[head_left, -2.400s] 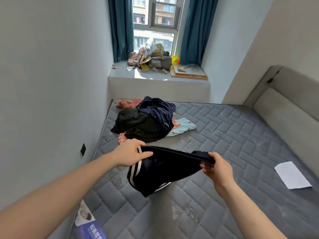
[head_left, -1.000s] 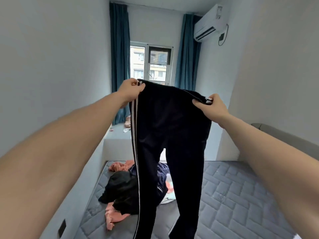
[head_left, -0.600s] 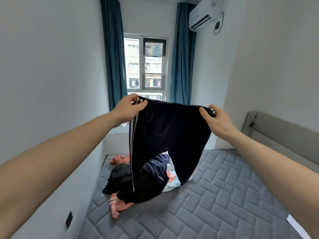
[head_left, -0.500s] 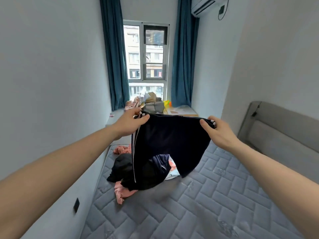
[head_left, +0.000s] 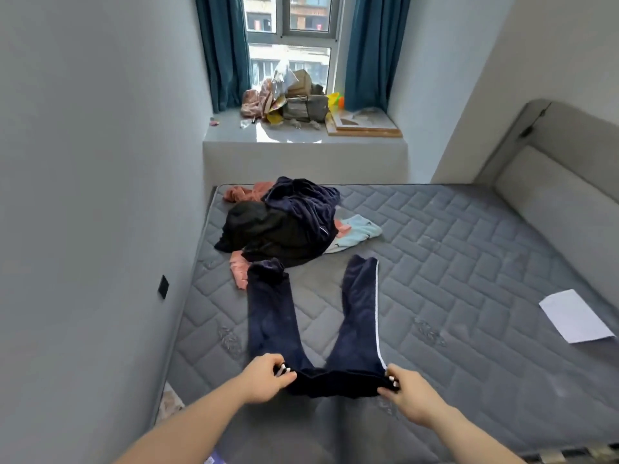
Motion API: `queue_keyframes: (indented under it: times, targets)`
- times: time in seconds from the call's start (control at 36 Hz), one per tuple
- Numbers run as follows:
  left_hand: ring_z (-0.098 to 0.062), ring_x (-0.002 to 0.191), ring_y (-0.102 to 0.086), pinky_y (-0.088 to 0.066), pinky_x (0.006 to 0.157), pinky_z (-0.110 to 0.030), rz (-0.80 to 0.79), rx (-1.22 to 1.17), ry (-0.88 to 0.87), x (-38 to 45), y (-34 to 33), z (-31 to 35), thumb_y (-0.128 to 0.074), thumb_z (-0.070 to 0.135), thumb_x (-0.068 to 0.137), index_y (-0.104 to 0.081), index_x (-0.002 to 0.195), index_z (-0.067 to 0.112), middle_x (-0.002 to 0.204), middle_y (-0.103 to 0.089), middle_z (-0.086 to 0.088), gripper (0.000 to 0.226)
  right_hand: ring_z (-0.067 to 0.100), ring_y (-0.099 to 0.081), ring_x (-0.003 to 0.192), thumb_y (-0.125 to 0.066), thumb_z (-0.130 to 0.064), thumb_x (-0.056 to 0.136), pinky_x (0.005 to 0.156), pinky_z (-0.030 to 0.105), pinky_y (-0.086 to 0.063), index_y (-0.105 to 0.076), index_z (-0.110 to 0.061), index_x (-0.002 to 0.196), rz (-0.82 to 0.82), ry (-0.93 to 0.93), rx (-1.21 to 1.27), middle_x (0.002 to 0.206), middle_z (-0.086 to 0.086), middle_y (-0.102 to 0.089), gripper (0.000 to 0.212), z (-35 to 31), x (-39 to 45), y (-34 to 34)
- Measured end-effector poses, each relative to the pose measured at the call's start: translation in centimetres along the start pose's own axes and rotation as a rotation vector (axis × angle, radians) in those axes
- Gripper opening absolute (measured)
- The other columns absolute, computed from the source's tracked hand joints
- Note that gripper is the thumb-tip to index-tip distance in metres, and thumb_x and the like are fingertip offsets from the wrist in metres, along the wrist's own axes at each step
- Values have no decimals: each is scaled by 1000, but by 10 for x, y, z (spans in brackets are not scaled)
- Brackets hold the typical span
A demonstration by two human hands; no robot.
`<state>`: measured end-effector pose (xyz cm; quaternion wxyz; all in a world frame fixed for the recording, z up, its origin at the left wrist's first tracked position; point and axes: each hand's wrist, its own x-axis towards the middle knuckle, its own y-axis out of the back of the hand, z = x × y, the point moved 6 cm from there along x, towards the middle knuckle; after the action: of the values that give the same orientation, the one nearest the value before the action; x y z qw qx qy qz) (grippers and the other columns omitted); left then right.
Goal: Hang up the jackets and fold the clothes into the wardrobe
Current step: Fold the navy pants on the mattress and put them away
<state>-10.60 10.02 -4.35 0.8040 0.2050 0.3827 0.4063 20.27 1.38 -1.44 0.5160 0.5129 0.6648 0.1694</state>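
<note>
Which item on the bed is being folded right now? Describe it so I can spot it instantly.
On the grey mattress, nearer than the clothes pile by the left wall, lie navy trousers, legs spread toward the window. Both hands grip the waistband; unlike the heaped clothes, they lie flat with a white side stripe.

On the mattress (head_left: 469, 262), the trousers (head_left: 315, 323) lie spread at near centre with legs pointing far, the heap of clothes (head_left: 284, 226) just beyond at far left, a sheet of paper (head_left: 574, 316) well apart at right, and the cluttered window ledge (head_left: 301, 135) behind.
</note>
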Motion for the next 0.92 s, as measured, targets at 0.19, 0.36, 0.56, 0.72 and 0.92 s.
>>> queue_keyframes:
  times: [0.19,0.36,0.56,0.72,0.92]
  targets:
    - [-6,60,-42,-35,60,-23,-103,-14,110,-11,-74,-48,-65,47,92,-48,73,21,67,-50,8,36,11,-60,82,-66,-30,87,76,22,-45,-63,-26,86,-141,-42,-90,96,-4,-70,5,42,2,-73]
    - [-6,63,-44,-40,64,-23,-140,-35,170,-14,-140,-85,-65,44,93,-52,76,22,71,-52,8,30,12,-55,88,-63,-38,76,80,21,-41,-53,-36,84,-273,-62,-127,98,-10,-54,13,76,10,-146]
    - [-3,67,-56,-44,66,-22,-81,-100,328,-21,-217,-145,-67,73,72,-65,78,18,74,-65,8,55,3,-52,68,-65,-73,71,66,18,-41,-60,-31,74,-331,-146,49,81,-11,-57,43,112,23,-227]
    - [-3,60,-63,-49,62,-24,109,-268,556,-30,-262,-175,-82,45,76,-67,67,14,63,-69,5,35,6,-66,73,-69,-16,82,75,21,-55,-67,-25,74,-229,-337,211,75,-11,-71,13,152,35,-278]
    - [-1,93,-54,-39,80,-8,350,-312,340,-20,-286,-157,-65,-8,63,-50,87,32,97,-53,10,49,23,-59,108,-61,11,65,87,25,-45,-58,-21,113,64,-476,575,113,3,-57,58,182,35,-311]
